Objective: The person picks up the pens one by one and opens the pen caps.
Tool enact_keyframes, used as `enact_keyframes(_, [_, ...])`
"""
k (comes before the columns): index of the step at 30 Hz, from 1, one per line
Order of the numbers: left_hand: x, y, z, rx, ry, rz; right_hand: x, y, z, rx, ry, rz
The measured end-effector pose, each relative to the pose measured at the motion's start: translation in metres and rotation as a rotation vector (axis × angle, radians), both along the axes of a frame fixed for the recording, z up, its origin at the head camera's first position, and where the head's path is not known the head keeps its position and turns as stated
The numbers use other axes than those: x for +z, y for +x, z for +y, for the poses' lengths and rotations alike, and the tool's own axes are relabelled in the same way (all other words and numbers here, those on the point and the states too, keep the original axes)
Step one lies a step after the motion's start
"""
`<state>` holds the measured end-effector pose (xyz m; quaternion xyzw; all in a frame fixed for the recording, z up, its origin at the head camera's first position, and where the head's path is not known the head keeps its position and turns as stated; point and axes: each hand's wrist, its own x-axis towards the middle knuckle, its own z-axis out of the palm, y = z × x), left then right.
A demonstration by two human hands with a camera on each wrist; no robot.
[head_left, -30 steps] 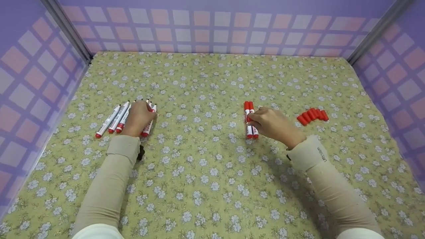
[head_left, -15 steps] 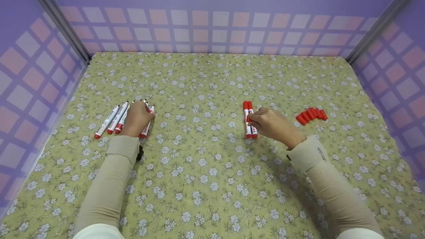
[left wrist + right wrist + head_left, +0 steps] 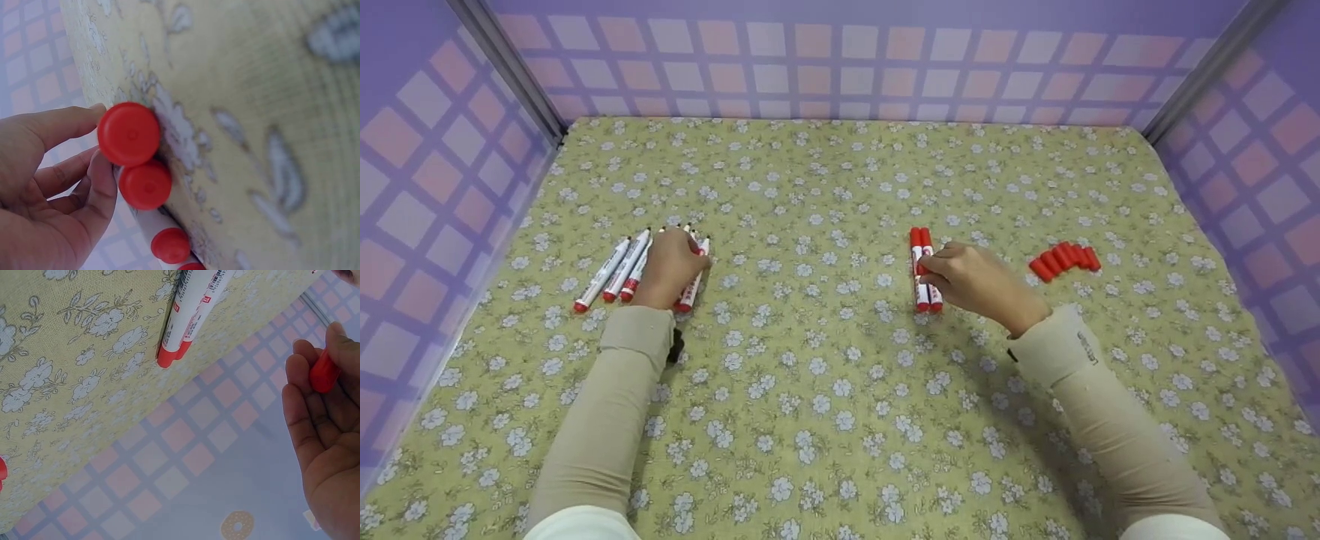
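On the left of the cloth, several white markers with red ends lie uncapped in a row, such as the outermost marker [image 3: 604, 275]. My left hand [image 3: 666, 266] is over the right part of that row. Its thumb and fingers pinch a marker [image 3: 129, 134] whose round red end faces the left wrist camera; a second red end sits against it. My right hand [image 3: 971, 276] holds a red cap [image 3: 324, 374] between thumb and fingers. It is above two capped markers [image 3: 922, 296] that lie side by side, and its fingertips overlap them in the head view.
A row of several loose red caps [image 3: 1065, 260] lies right of my right hand. The floral cloth [image 3: 825, 360] covers the table. Purple checked walls [image 3: 832, 67] enclose it at the back and both sides.
The view has shifted very slightly. Both hands, the markers and the caps otherwise stay where they were.
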<state>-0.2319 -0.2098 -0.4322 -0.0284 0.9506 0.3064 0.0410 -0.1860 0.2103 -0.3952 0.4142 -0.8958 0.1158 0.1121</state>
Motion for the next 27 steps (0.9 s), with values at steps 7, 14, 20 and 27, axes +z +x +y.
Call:
enact_keyframes(7, [0.004,0.000,0.001,0.016,0.013,-0.023,-0.001,-0.001,0.002,0.000,-0.020,-0.001])
enact_keyframes(14, [0.013,0.000,0.005,0.018,-0.006,-0.005,0.000,-0.001,0.005,-0.037,-0.020,0.002])
enact_keyframes(20, [0.016,0.001,0.017,-0.003,0.037,0.035,0.004,-0.003,0.010,-0.078,-0.030,-0.012])
enact_keyframes(27, [0.020,0.003,0.035,-0.057,0.133,0.054,0.007,-0.008,0.023,-0.147,-0.066,-0.080])
